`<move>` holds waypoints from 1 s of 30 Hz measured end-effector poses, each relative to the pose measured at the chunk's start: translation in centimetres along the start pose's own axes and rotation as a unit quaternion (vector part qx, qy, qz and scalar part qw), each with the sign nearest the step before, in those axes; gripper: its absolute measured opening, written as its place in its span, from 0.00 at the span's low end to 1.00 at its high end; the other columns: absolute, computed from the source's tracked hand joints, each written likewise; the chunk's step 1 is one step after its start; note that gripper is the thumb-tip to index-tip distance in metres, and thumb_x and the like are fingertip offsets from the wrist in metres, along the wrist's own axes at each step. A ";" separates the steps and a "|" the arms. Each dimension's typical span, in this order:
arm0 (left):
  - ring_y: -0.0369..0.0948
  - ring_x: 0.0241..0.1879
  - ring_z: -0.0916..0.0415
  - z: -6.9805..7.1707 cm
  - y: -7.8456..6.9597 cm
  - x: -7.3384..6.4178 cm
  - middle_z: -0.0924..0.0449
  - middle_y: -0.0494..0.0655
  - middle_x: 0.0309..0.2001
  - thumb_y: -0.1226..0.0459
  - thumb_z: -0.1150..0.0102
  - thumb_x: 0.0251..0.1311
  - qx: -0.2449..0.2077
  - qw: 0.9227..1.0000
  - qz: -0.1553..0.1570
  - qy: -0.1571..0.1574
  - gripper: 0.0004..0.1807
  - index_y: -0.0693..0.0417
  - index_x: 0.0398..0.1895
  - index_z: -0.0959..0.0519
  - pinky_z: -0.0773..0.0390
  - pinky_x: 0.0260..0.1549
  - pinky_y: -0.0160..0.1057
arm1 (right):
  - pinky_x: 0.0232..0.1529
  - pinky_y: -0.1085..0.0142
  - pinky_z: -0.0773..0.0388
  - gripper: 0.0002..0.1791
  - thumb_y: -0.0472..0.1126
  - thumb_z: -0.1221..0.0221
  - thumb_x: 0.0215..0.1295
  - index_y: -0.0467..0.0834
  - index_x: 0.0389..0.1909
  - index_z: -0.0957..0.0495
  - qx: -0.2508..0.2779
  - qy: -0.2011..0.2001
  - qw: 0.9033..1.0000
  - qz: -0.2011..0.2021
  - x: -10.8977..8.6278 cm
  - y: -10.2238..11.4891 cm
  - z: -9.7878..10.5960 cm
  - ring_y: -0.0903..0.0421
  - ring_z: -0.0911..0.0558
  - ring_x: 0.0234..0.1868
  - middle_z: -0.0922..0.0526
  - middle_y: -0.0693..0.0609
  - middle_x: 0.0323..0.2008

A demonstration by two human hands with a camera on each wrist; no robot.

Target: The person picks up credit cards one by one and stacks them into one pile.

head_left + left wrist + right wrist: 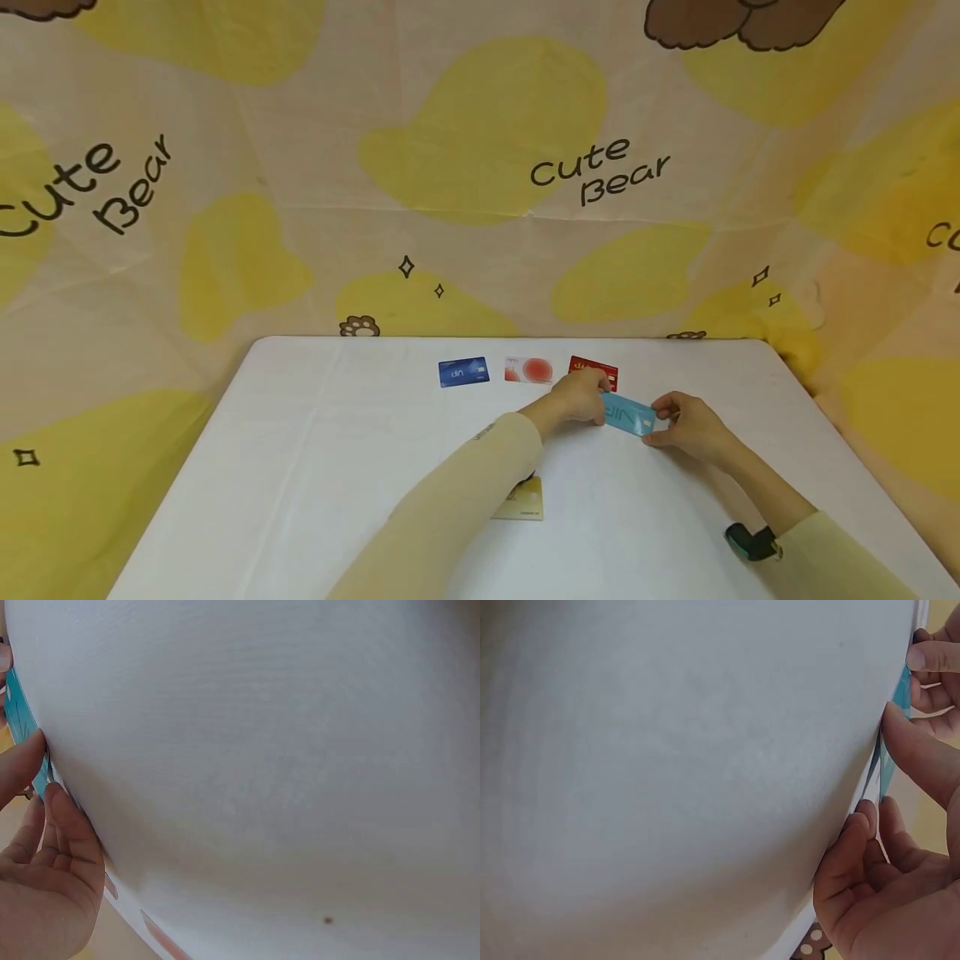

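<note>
A light blue bank card (pixel 628 415) is held up between both hands, tilted over the white table. My left hand (pixel 577 396) pinches its left end between thumb and fingers. At the other end, my right hand (pixel 692 427) pinches the card by its right edge. Only slivers of the light blue card (pixel 21 712) show in the left wrist view, past the left thumb. Directly behind the left hand lies a red card (pixel 592 365), partly covered by the fingers. A gold card (pixel 528 502) lies nearer the front, partly hidden under the left sleeve.
Along the back of the table (pixel 315 467) a dark blue card (pixel 463 372) and a white card with a red circle (pixel 528 370) lie in a row with the red one. A patterned cloth (pixel 480 167) hangs behind the table's far edge. A dark band (pixel 750 542) circles the right wrist.
</note>
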State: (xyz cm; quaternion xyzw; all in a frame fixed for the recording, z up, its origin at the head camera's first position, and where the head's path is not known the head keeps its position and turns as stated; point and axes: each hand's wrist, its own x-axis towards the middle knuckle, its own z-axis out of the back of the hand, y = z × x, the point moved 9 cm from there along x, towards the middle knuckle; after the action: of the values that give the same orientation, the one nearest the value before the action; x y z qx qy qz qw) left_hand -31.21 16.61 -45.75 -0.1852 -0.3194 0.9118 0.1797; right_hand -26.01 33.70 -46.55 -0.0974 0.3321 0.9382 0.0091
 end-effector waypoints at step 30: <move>0.37 0.24 0.30 1.3 -0.7 -1.0 0.26 0.43 0.23 0.78 0.33 0.57 -0.130 0.988 -0.079 -0.036 0.17 0.63 0.50 0.15 0.28 0.25 0.29 | 0.34 0.65 0.14 0.23 0.33 0.31 0.68 0.25 0.56 0.27 0.127 -0.016 0.992 -0.005 -1.0 0.4 0.7 0.52 0.16 0.31 0.17 0.44 0.34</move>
State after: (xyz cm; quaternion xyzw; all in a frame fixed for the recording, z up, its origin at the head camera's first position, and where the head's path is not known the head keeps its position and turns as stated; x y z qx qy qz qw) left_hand -30.80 16.01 -44.14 -0.1481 -0.4555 0.8514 0.2138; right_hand -25.21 33.84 -45.57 -0.0819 0.4477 0.8899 0.0314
